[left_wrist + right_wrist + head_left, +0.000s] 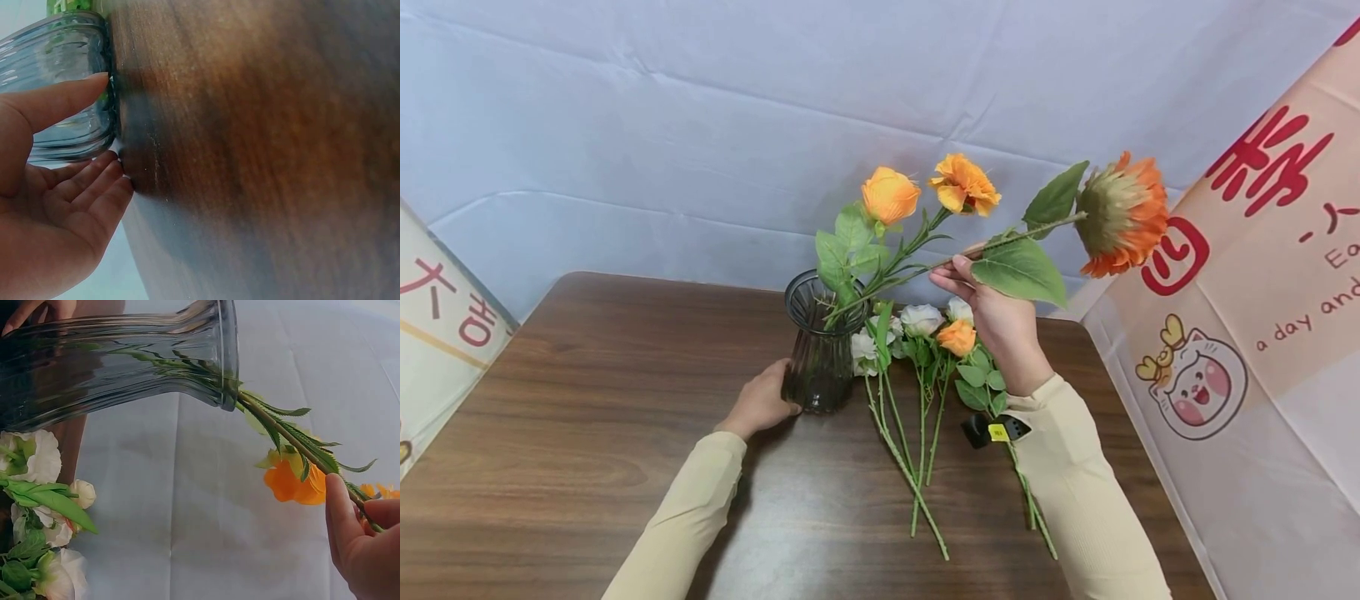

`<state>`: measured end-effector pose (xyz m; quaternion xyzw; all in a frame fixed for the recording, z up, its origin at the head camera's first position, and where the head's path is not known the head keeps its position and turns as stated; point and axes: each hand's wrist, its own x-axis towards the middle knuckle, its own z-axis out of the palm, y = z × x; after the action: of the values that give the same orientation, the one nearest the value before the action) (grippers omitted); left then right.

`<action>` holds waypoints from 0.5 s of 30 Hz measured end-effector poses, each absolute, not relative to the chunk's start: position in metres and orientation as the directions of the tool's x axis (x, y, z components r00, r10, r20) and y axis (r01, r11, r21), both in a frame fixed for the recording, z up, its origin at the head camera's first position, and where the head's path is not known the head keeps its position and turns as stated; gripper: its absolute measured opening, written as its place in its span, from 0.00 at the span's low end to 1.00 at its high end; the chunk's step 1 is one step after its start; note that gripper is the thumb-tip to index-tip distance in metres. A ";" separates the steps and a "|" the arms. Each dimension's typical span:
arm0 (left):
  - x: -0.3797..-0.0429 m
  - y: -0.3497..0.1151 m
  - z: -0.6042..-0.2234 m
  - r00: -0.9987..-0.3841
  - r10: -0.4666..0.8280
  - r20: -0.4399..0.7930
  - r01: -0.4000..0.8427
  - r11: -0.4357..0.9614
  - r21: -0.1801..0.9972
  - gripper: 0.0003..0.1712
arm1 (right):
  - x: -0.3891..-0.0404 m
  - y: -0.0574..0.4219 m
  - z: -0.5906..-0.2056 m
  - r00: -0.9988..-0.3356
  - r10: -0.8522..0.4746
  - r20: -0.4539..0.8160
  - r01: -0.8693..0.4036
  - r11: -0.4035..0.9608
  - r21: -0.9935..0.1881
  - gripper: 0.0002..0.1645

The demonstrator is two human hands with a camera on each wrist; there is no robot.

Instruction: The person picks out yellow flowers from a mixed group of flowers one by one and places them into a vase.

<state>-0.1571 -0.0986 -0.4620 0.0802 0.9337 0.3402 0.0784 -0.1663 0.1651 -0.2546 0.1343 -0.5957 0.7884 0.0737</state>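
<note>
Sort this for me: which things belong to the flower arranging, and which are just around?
Belongs:
dark glass vase
orange rose and ruffled orange flower
large orange flower in the right grip
probably the loose white flowers and small orange flower

Just around:
printed cloth
plain backdrop

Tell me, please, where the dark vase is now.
In the head view, just left of centre, the dark vase stands on the table, between the left hand and the white flowers on its right.
</note>
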 end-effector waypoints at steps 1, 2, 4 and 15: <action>-0.157 -0.099 -0.462 -0.975 0.205 -0.090 0.100 0.758 0.645 0.45 | -0.167 0.164 -0.255 -0.952 -0.047 0.302 -0.279 -0.274 -0.920 0.06; -0.157 -0.099 -0.462 -0.975 0.205 -0.089 0.101 0.758 0.644 0.45 | -0.168 0.163 -0.255 -0.951 -0.048 0.305 -0.282 -0.266 -0.922 0.06; -0.157 -0.099 -0.461 -0.974 0.209 -0.084 0.107 0.759 0.642 0.44 | -0.169 0.162 -0.255 -0.950 -0.054 0.308 -0.285 -0.257 -0.923 0.07; -0.157 -0.099 -0.461 -0.975 0.208 -0.080 0.108 0.754 0.648 0.44 | -0.174 0.153 -0.252 -0.960 -0.089 0.264 -0.240 -0.216 -0.946 0.07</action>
<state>-0.1567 -0.0988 -0.4612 0.0846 0.9336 0.3403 0.0735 -0.1744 0.1533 -0.2524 0.1318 -0.6241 0.7686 0.0491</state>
